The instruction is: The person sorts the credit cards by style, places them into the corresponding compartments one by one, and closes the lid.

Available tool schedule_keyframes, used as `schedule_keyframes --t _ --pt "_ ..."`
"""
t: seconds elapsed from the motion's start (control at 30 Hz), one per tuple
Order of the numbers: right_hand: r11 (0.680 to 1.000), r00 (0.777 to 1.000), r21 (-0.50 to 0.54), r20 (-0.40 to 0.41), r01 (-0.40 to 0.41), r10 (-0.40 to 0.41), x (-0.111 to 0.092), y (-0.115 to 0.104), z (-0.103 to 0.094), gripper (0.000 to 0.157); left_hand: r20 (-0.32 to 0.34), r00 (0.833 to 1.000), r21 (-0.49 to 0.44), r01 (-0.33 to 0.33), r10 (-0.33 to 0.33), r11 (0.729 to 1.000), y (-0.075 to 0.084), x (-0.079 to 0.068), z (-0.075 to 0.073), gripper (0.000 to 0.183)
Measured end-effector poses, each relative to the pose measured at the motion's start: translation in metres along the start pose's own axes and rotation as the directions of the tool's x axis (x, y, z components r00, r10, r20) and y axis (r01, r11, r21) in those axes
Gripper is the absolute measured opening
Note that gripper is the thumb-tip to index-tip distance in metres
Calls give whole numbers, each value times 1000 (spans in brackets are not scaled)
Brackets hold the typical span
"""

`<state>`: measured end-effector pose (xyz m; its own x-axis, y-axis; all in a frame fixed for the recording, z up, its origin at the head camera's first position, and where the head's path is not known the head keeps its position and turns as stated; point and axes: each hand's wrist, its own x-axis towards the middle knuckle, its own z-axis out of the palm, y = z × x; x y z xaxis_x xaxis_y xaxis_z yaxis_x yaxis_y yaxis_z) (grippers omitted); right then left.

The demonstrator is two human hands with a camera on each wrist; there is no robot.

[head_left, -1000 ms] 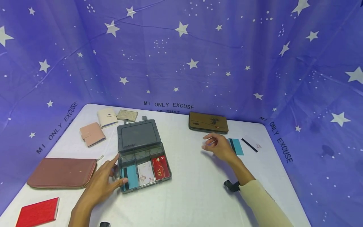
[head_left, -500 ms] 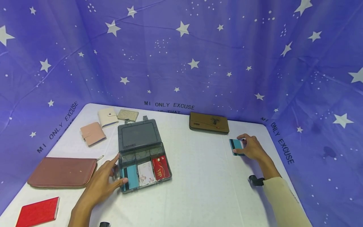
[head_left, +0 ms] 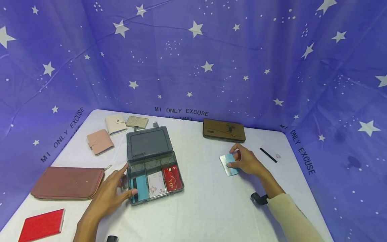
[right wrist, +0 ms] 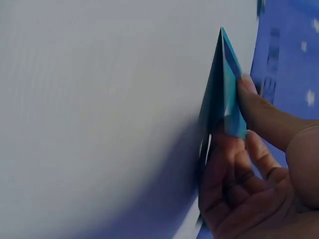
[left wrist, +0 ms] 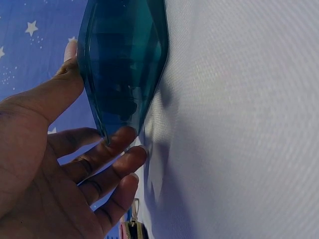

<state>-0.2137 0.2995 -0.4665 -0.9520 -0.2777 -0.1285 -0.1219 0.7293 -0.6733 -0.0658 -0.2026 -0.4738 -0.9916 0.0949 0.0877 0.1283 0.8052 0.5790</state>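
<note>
- At the near left, a red booklet [head_left: 41, 226] lies flat on the white surface [head_left: 199, 208].
- Behind it sits a long reddish-brown wallet [head_left: 68, 183], its zip pull pointing right.
- Farther back lies a small pink wallet [head_left: 100, 142] with a strap tab on its left side.
- The left hand [head_left: 112, 190] is spread wide at the box's left side, thumb on the rim and fingers touching near the corner.
- Near the back edge, a cream wallet [head_left: 116, 124] with a snap lies just beside a speckled gold case [head_left: 137, 122].
- The grey see-through box [head_left: 178, 181] has its lid [head_left: 149, 144] laid back; its front compartments hold, in order, a blue card [head_left: 142, 189], a white card [head_left: 156, 184] and a red VIP card [head_left: 173, 178].
- A brown wallet [head_left: 223, 130] with a dark emblem lies at the back.
- In front of it, a blue-and-silver card [head_left: 224, 164] is pinched between the right hand's [head_left: 246, 161] thumb and fingers, well apart from the box.
- Farther right lies a black strip [head_left: 268, 155], a faint pinkish mark beside it.
</note>
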Motion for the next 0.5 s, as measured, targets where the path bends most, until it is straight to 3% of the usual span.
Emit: schedule_keyframes --t 0.23,0.5 --pt "980 990 176 87 96 -113 2 -57 36 44 1 1000 -3 0 0 1000 1 0 0 96" --pt "888 961 450 195 89 -195 5 -128 84 36 -1 1000 -8 -2 2 1000 0 0 1 96"
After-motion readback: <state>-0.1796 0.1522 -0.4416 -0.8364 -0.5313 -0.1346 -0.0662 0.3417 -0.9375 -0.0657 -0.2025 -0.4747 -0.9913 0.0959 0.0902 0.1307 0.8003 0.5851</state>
